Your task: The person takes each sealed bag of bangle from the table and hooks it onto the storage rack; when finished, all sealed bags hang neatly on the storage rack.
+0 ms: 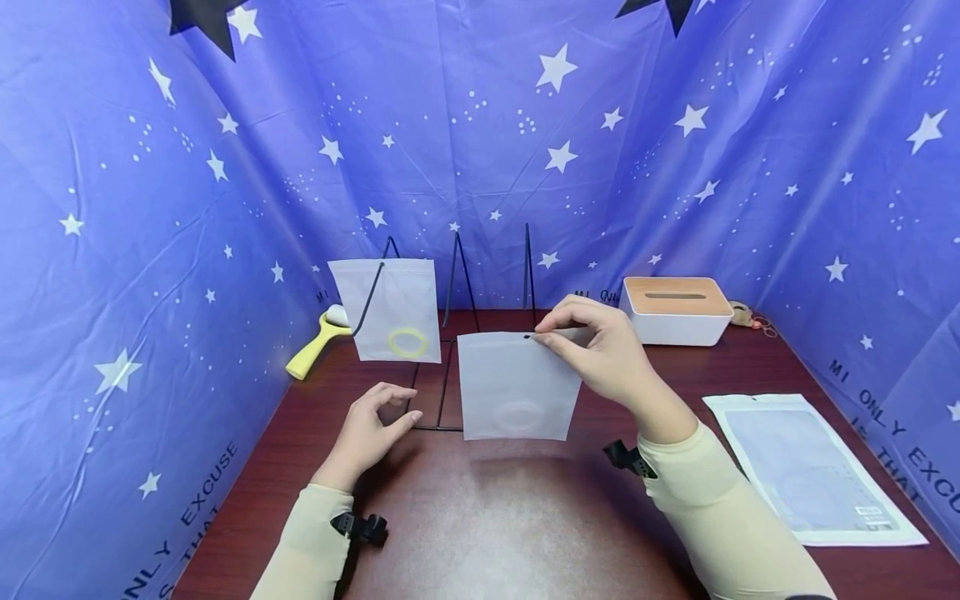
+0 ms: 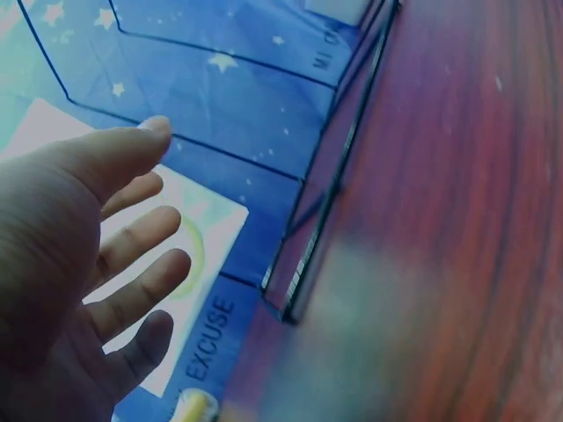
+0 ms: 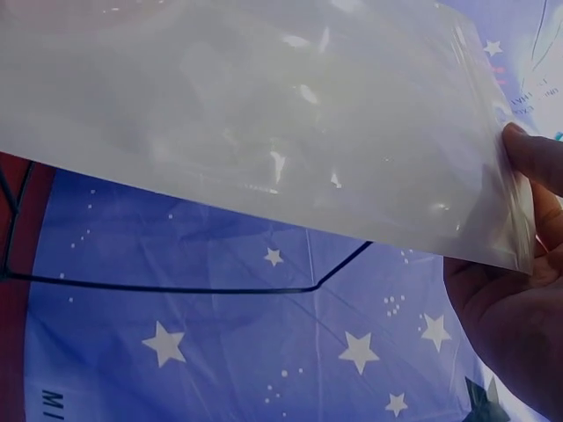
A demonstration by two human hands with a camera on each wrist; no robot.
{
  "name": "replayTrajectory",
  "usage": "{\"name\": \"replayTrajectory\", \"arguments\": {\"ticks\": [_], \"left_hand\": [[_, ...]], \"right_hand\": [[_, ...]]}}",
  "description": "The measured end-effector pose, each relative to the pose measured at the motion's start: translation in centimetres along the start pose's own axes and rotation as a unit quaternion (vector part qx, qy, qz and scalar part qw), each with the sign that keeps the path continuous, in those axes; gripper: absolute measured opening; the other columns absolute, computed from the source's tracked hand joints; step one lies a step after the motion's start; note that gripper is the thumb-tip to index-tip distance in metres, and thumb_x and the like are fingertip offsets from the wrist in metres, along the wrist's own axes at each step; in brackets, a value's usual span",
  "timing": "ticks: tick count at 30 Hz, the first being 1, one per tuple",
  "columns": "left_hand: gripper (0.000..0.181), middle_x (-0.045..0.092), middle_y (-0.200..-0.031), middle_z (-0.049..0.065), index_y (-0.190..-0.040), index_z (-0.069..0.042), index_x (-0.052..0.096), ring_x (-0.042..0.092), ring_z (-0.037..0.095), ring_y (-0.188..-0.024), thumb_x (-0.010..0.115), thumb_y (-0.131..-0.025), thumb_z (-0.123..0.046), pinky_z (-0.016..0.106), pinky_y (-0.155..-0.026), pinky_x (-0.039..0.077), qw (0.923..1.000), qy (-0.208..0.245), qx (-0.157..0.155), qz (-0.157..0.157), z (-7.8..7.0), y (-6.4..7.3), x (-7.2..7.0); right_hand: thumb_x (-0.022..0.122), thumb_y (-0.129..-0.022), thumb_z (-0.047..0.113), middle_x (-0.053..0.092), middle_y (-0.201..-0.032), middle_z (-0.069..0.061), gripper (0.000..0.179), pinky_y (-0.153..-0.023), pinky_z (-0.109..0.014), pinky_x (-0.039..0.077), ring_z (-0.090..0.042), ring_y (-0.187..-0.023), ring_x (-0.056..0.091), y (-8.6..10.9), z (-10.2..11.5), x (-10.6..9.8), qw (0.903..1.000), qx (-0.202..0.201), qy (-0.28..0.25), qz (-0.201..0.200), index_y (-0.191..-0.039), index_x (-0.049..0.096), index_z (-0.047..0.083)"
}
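My right hand (image 1: 615,358) pinches a whitish zip pouch (image 1: 510,375) by its top edge, beside the small hanging hole. The pouch hangs in front of a black wire rack (image 1: 438,428); a faint ring shape shows near its bottom. In the right wrist view, the glossy side of the pouch (image 3: 264,114) fills the upper part. A second white pouch (image 1: 408,292), with a yellow ring inside, hangs from the rack's left wire arm. My left hand (image 1: 367,429) holds nothing, fingers loosely bent, near the rack's front left; the left wrist view shows its palm (image 2: 62,229) and spread fingers.
A yellow-handled roller (image 1: 315,348) lies left of the rack. At the back right stands a white tissue box (image 1: 675,329) with a wooden lid, a small tan object (image 1: 742,315) beside it. A flat white-edged packet (image 1: 810,467) lies on the right. Starry blue cloth encloses the table.
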State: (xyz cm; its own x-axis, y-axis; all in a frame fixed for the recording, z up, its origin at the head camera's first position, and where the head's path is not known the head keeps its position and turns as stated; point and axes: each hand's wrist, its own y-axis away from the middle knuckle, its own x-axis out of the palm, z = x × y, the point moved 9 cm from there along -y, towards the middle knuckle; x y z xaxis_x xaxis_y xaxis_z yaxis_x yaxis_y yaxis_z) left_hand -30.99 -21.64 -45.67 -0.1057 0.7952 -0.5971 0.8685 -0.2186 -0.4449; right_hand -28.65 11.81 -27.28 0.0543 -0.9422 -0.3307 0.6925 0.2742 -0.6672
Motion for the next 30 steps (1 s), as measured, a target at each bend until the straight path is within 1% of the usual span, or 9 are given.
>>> {"name": "replayTrajectory", "arguments": {"ticks": [5, 7, 9, 11, 14, 17, 20, 24, 30], "left_hand": [[0.038, 0.071, -0.115, -0.001, -0.124, -0.023, 0.075, 0.067, 0.027, -0.098, 0.088, -0.088, -0.024, 0.046, -0.076, 0.055, 0.9994, 0.022, 0.026, 0.0, -1.9, -0.1, 0.2], [0.042, 0.071, -0.117, 0.0, -0.127, -0.022, 0.074, 0.067, 0.027, -0.1, 0.088, -0.088, -0.023, 0.045, -0.074, 0.055, 0.9984, 0.038, 0.041, 0.007, -2.7, -0.2, 0.4], [0.045, 0.072, -0.118, 0.002, -0.13, -0.021, 0.072, 0.067, 0.028, -0.101, 0.088, -0.088, -0.021, 0.046, -0.073, 0.056, 0.997, 0.055, 0.053, 0.014, -3.4, -0.3, 0.8], [0.047, 0.072, -0.12, 0.003, -0.132, -0.021, 0.072, 0.069, 0.029, -0.103, 0.088, -0.088, -0.02, 0.049, -0.073, 0.057, 0.9953, 0.076, 0.056, 0.022, -3.9, -0.3, 1.1], [0.045, 0.075, -0.114, 0.002, -0.13, -0.019, 0.072, 0.072, 0.024, -0.097, 0.088, -0.088, -0.016, 0.047, -0.072, 0.059, 0.9915, 0.115, 0.051, 0.032, -4.4, -0.2, 1.9], [0.038, 0.077, -0.104, -0.001, -0.123, -0.018, 0.075, 0.074, 0.018, -0.087, 0.088, -0.087, -0.014, 0.042, -0.071, 0.06, 0.9884, 0.141, 0.042, 0.037, -4.8, -0.2, 2.6], [0.028, 0.076, -0.093, -0.004, -0.111, -0.019, 0.078, 0.073, 0.015, -0.078, 0.088, -0.086, -0.011, 0.04, -0.069, 0.06, 0.9884, 0.145, 0.035, 0.032, -4.9, -0.1, 3.0], [0.019, 0.072, -0.083, -0.003, -0.098, -0.016, 0.08, 0.066, 0.014, -0.069, 0.086, -0.086, -0.003, 0.036, -0.063, 0.057, 0.9902, 0.131, 0.049, 0.009, -5.4, -0.1, 3.0], [0.016, 0.066, -0.073, 0.004, -0.086, -0.008, 0.079, 0.053, 0.014, -0.061, 0.081, -0.086, 0.009, 0.029, -0.052, 0.046, 0.986, 0.145, 0.08, -0.021, -6.6, 0.0, 2.2]], "right_hand": [[0.079, -0.09, -0.005, 0.072, -0.091, 0.0, 0.018, -0.073, -0.024, 0.054, -0.017, -0.087, 0.066, -0.1, 0.2, 0.6, 1.0, -0.004, -0.004, 0.003, -0.095, 0.079, 0.012], [0.08, -0.091, -0.002, 0.072, -0.092, 0.002, 0.018, -0.073, -0.026, 0.055, -0.017, -0.087, 0.066, -0.1, -0.1, 0.8, 0.9999, -0.01, -0.009, 0.003, -0.095, 0.079, 0.016], [0.079, -0.091, -0.002, 0.072, -0.092, 0.0, 0.018, -0.074, -0.026, 0.055, -0.017, -0.088, 0.066, -0.1, 0.1, 1.1, 0.9998, -0.013, -0.017, 0.003, -0.095, 0.08, 0.015], [0.079, -0.09, -0.003, 0.072, -0.092, -0.004, 0.017, -0.074, -0.026, 0.056, -0.017, -0.088, 0.067, -0.2, 0.2, 1.4, 0.9996, -0.015, -0.023, 0.004, -0.095, 0.08, 0.014], [0.078, -0.09, -0.005, 0.073, -0.092, -0.008, 0.018, -0.074, -0.026, 0.057, -0.018, -0.087, 0.068, -0.3, 0.3, 1.8, 0.9993, -0.017, -0.032, 0.005, -0.096, 0.08, 0.012], [0.077, -0.09, -0.005, 0.073, -0.092, -0.005, 0.018, -0.074, -0.027, 0.058, -0.018, -0.086, 0.068, -0.3, 0.4, 2.3, 0.9991, -0.017, -0.037, 0.006, -0.096, 0.08, 0.012], [0.078, -0.09, -0.005, 0.073, -0.092, -0.003, 0.018, -0.074, -0.028, 0.058, -0.018, -0.086, 0.069, -0.4, 0.5, 2.7, 0.9988, -0.019, -0.044, 0.008, -0.096, 0.08, 0.013], [0.078, -0.09, -0.006, 0.072, -0.093, -0.004, 0.019, -0.075, -0.03, 0.059, -0.019, -0.087, 0.07, -0.4, 0.5, 3.1, 0.9982, -0.018, -0.057, 0.011, -0.096, 0.08, 0.012], [0.077, -0.09, -0.009, 0.072, -0.092, -0.008, 0.02, -0.076, -0.032, 0.061, -0.021, -0.086, 0.072, -0.4, 0.5, 3.6, 0.9963, -0.017, -0.083, 0.018, -0.096, 0.08, 0.01]]}}
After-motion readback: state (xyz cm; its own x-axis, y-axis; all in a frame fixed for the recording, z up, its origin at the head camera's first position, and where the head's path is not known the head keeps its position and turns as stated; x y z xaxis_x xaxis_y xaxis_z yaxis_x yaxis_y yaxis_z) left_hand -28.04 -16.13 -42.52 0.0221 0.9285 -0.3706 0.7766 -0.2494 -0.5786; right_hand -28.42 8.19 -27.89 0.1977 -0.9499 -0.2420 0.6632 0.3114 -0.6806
